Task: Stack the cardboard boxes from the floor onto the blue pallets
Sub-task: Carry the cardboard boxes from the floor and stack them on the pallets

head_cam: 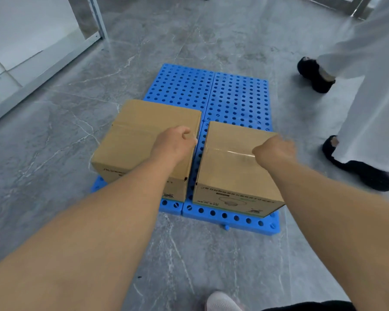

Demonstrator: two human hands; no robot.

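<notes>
Two cardboard boxes stand side by side on the near edge of the pallets [238, 97] — the left box [142, 140] and the right box [231, 167], a narrow gap between them.

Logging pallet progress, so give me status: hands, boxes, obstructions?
Left hand and right hand curled over the box tops, grip unclear. Left box and right box sit side by side on blue pallets. Bystander at right.

Bare forearms, a white shoe [222, 302], seemingly dark trousers [310, 306].
</notes>
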